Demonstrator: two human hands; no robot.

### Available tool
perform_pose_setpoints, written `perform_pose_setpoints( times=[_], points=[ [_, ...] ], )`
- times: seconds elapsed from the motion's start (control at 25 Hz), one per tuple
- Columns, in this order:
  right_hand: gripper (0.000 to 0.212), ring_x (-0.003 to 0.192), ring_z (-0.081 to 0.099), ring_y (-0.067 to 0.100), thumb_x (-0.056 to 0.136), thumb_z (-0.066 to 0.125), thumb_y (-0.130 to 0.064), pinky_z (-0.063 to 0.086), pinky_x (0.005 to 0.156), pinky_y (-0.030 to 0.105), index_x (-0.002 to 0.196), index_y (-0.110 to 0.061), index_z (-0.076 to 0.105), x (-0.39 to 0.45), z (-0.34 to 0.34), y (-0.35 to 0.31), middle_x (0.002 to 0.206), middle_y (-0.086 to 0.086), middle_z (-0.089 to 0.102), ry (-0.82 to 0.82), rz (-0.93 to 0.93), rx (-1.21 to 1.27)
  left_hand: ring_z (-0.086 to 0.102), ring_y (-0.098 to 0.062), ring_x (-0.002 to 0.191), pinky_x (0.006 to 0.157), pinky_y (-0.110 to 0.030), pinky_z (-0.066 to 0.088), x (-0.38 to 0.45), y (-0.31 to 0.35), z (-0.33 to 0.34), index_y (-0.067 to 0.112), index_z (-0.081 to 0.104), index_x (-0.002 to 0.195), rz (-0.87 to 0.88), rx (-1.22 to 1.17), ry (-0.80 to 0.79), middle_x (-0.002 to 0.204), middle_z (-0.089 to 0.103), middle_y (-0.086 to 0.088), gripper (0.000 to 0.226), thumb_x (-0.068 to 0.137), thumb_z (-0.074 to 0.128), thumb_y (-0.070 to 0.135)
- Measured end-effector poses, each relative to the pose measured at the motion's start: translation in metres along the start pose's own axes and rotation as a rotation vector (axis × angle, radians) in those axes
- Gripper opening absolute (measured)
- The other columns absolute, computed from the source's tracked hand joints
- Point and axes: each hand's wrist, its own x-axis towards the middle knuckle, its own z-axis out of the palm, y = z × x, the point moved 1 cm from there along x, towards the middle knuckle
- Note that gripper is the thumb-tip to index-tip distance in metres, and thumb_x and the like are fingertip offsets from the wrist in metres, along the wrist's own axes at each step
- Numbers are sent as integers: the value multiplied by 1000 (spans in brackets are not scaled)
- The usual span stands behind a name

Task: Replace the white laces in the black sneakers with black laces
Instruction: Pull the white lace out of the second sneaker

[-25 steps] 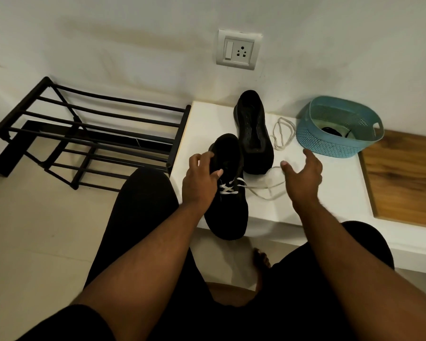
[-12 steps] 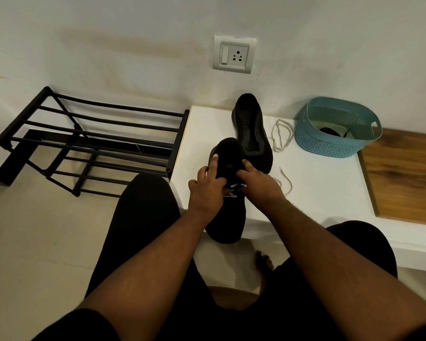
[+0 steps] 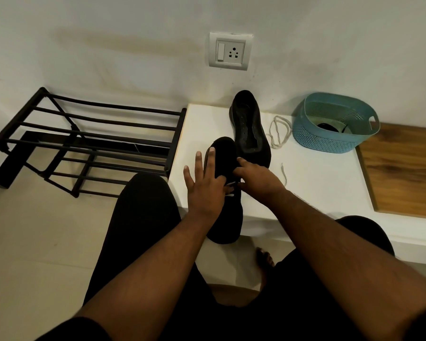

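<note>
At the centre of the frame, the near black sneaker (image 3: pixel 225 212) lay on the front edge of the white bench (image 3: pixel 312 193), its rounded, matte fabric end hanging over the rim toward the person. The left hand (image 3: pixel 204 183) lay flat on the shoe's left side with fingers straight and spread, gripping nothing. The right hand (image 3: pixel 258 178) rested on the shoe's right side with its fingers curled at the lacing, where a little white lace showed between the two hands; whether those fingers actually pinched the lace could not be told. The white lace's loose tail (image 3: pixel 284 174) trailed thin and wavy across the bench just right of that hand.

Above, the second black sneaker (image 3: pixel 250 129) lay unlaced, its rows of eyelets bare and its opening slack. Just beside it on the right, a pulled-out white lace (image 3: pixel 278 132) lay in loose cord loops. In the upper right stood an oval teal plastic basket (image 3: pixel 330 140) with perforated walls, holding something dark. A black metal shoe rack (image 3: pixel 89 143) of thin bars filled the left, and a wood-grain panel (image 3: pixel 403 173) lay at the right edge.
</note>
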Motion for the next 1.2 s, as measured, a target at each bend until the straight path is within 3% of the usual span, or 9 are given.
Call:
perform_pose_setpoints(
  times=[0.32, 0.4, 0.52, 0.6, 0.84, 0.96, 1.08, 1.12, 1.2],
  points=[
    [21, 127, 49, 31, 91, 62, -23, 42, 99, 35, 109, -12, 66, -4, 1, 8, 154, 10, 33, -4, 7, 63, -18, -35, 147, 116, -53, -4, 1, -8, 2, 25, 61, 92, 11, 14, -30, 163, -2, -6, 5, 93, 61, 31],
    [21, 125, 51, 31, 92, 62, -23, 43, 97, 34, 109, -12, 66, -5, -1, 11, 154, 9, 33, 3, 23, 64, 3, -34, 149, 117, -42, 12, 1, -3, 6, 19, 63, 91, -41, -287, 114, 160, 20, -9, 3, 92, 63, 22],
    [22, 122, 53, 28, 93, 61, -24, 42, 92, 30, 111, -12, 66, -5, -6, 11, 153, 6, 36, 32, 14, 101, 33, -26, 138, 100, -17, 33, -11, 1, -3, 8, 64, 101, -550, -936, 275, 146, 37, -9, 13, 96, 59, 18],
    [23, 122, 54, 25, 94, 59, -24, 43, 93, 32, 113, -13, 66, -5, -6, 5, 150, 4, 42, 41, -39, 95, 28, -28, 141, 105, -29, 38, -12, 5, -5, 13, 62, 109, -529, -808, 304, 150, 33, -9, 19, 96, 58, 26],
    [24, 121, 55, 25, 95, 57, -21, 45, 93, 33, 114, -10, 66, -9, -3, 8, 145, 6, 47, 27, -71, 85, -13, -35, 148, 118, -50, -2, 5, -13, 8, 26, 62, 92, -27, -34, -8, 163, 6, -5, 5, 94, 60, 30],
    [25, 121, 55, 25, 95, 57, -22, 45, 92, 32, 116, -11, 65, -10, -3, 14, 146, 5, 46, 17, -71, 58, 19, -33, 146, 115, -43, 25, 1, -8, 11, 16, 62, 95, -5, -360, 149, 152, 34, -10, 3, 94, 61, 18],
    [25, 122, 54, 25, 95, 56, -22, 45, 93, 33, 117, -12, 65, -10, -4, 21, 147, 4, 45, 8, -74, 44, 47, -26, 124, 91, -22, 39, -8, -1, -3, 6, 57, 107, -651, -1063, 263, 134, 43, -10, 16, 100, 50, 19],
    [25, 122, 53, 25, 95, 56, -21, 45, 93, 34, 117, -11, 64, -10, -4, 23, 147, 4, 45, 2, -82, 36, 48, -27, 123, 88, -21, 38, -10, 0, -7, 7, 56, 109, -726, -1043, 261, 133, 43, -10, 18, 100, 50, 22],
    [25, 121, 54, 25, 95, 57, -21, 46, 92, 34, 117, -11, 64, -10, -4, 23, 145, 5, 46, -3, -90, 27, 38, -30, 135, 96, -26, 38, -5, -4, -5, 14, 57, 113, -391, -673, 283, 144, 39, -12, 23, 95, 58, 27]
  ],
)
